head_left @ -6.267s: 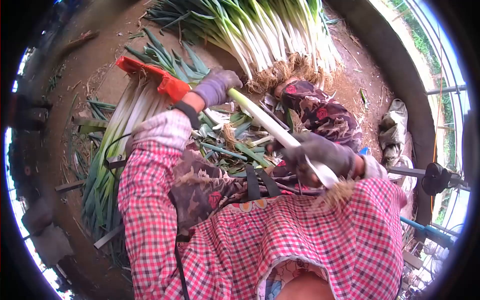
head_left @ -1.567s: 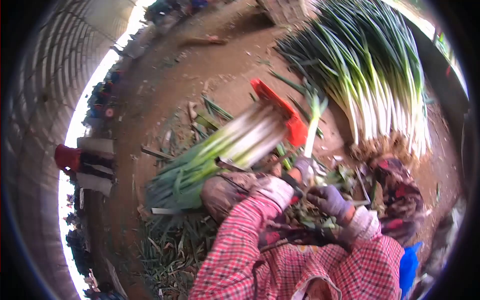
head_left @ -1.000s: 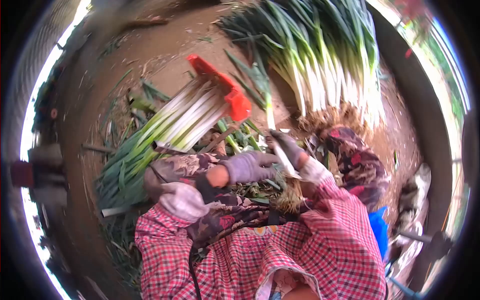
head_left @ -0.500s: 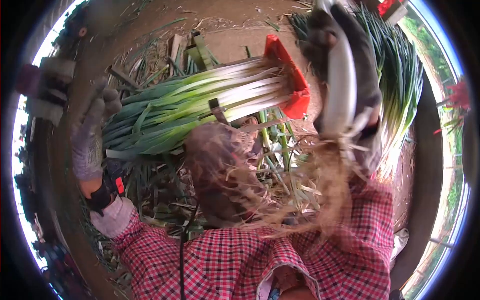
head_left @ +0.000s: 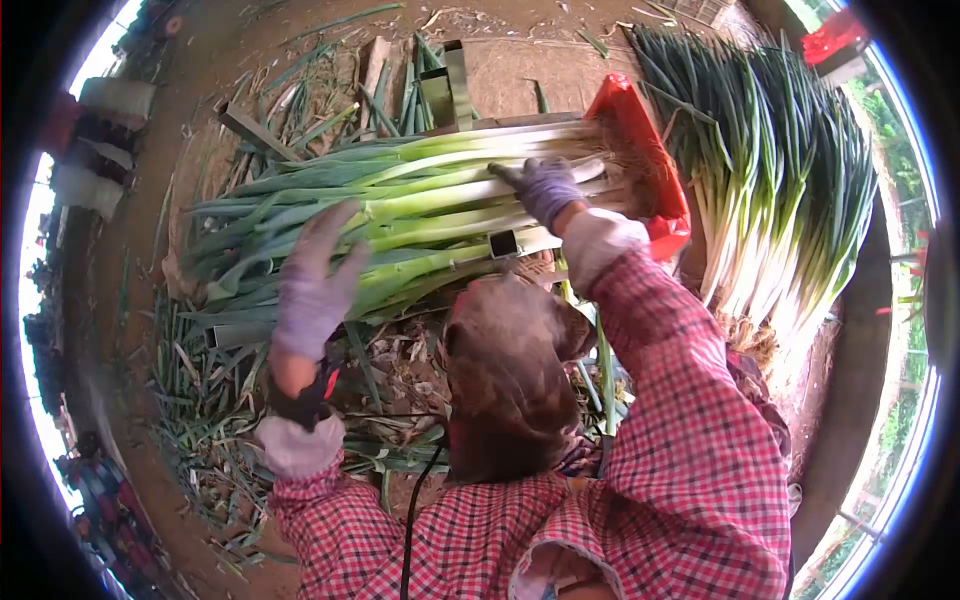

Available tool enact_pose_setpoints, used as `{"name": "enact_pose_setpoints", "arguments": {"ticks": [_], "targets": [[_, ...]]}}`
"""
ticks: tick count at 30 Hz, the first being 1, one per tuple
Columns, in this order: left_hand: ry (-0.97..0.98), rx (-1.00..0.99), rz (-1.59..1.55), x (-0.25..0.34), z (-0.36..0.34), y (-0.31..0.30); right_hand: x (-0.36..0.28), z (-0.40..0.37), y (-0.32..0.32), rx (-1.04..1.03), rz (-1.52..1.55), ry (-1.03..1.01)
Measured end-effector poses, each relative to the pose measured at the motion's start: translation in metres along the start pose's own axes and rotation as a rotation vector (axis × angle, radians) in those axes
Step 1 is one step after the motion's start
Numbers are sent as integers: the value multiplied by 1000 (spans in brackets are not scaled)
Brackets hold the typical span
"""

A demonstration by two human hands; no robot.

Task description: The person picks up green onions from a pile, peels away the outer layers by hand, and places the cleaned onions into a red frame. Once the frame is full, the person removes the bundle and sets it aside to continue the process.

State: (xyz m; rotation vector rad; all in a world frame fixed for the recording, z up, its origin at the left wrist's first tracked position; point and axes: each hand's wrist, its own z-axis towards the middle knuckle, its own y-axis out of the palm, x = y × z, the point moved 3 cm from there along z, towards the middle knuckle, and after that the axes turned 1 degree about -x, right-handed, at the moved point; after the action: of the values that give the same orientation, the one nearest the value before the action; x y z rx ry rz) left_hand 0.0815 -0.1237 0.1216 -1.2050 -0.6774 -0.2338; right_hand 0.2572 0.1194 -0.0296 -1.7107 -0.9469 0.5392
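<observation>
Long green onions lie side by side in a metal-posted rack, leaves to the left and white stems to the right. My right hand, in a grey-purple glove, rests on the white stems with a finger stretched out to the left. Over the green leaves my gloved left hand is open, fingers spread, slightly blurred. A red sheet wraps the rack's right end, around the root ends.
A second heap of green onions lies on the right, roots towards me. Cut leaves litter the ground at left. Metal posts rise behind the rack, and another post stands at its near side. My covered knee is in front.
My right hand has come down and left from near the camera, where it held a thick rooted green onion, onto the bundle. My left hand has moved right, over the leaves.
</observation>
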Motion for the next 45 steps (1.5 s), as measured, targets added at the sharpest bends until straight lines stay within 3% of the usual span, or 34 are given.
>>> {"name": "enact_pose_setpoints", "arguments": {"ticks": [2,6,7,10,12,14,16,21,24,36,40,42,45], "targets": [[66,-42,354,-18,5,28,12,-7,-10,-74,138,8],[50,-234,770,-64,44,72,54,-13,-1,60,84,40],[75,-269,610,-75,52,76,56,-12,-1,38,98,26],[82,-388,651,-121,72,106,55,-10,-1,115,-31,-38],[7,-472,819,-114,70,109,48,-13,-15,16,53,58],[-19,-563,786,-96,60,101,47,-5,5,107,267,45],[-52,-587,726,-90,47,101,41,-1,30,176,171,71],[-63,-662,777,-114,55,117,41,2,42,330,258,65],[-143,-767,712,-108,63,115,39,-4,27,268,316,101],[-122,-687,832,-91,50,119,43,5,44,132,348,105],[-234,-848,923,-77,61,119,46,-13,29,43,480,57],[-143,-884,1070,-60,77,120,50,-65,-5,286,587,-4],[-61,-803,888,4,116,112,70,-159,-29,483,841,-121]]}}
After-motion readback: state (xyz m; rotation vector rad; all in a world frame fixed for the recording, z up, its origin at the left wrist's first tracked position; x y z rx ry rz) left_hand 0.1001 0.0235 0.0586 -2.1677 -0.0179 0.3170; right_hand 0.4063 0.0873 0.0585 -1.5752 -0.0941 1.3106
